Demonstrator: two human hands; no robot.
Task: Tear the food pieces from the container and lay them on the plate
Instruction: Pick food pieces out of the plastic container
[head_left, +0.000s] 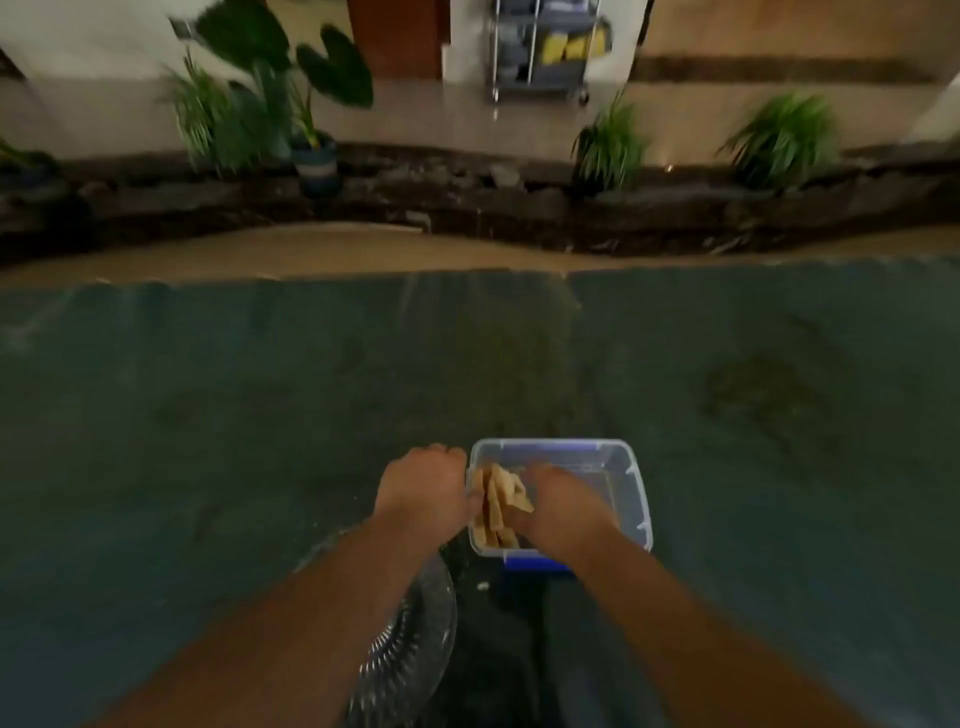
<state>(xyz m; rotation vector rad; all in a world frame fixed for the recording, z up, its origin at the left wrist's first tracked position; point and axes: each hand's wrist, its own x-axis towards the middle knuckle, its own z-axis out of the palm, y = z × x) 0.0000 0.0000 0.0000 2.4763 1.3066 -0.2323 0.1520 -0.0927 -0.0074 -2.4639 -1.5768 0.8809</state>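
A clear plastic container (618, 467) with a blue base sits on the dark green surface in front of me. Pale tan food pieces (500, 501) are stacked at its left side. My left hand (423, 488) is curled at the container's left rim, fingers touching the food. My right hand (558, 506) reaches inside the container, closed on the food pieces from the right. A clear ribbed glass plate (415, 623) lies near me, partly hidden under my left forearm. The view is blurred.
A small pale crumb (483, 585) lies between the plate and the container. The green surface ends at a far edge (467, 270), with a sandy strip, a stone border and potted plants (311, 150) beyond it. A metal cart (540, 47) stands far back.
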